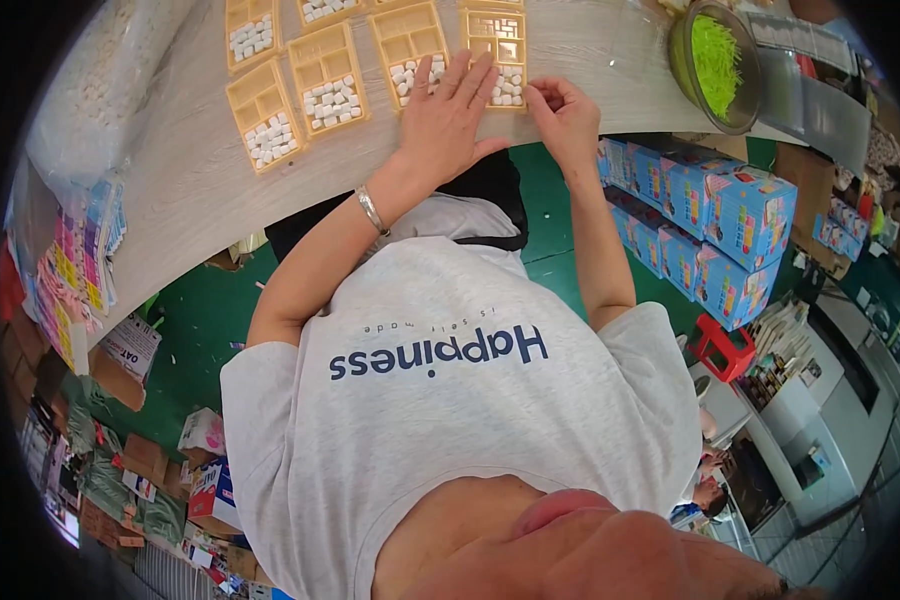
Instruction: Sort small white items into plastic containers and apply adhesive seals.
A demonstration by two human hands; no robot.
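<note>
Pale yellow plastic compartment trays stand in rows on the table, with small white chunky pieces in their near compartments. My left hand lies flat with fingers spread across the two right-hand trays, partly covering the white pieces there. Beside the near right corner of the rightmost tray, my right hand has its fingers curled and thumb and forefinger pinched together. Whether those fingertips hold a small piece or the tray's edge is hidden. Small white pieces also fill the near end of the leftmost front tray.
A dark round bowl of bright green shreds stands at the table's right. A large clear bag of whitish pieces and printed packets lie at the left. Stacked blue boxes and a red stool are off the table, to the right.
</note>
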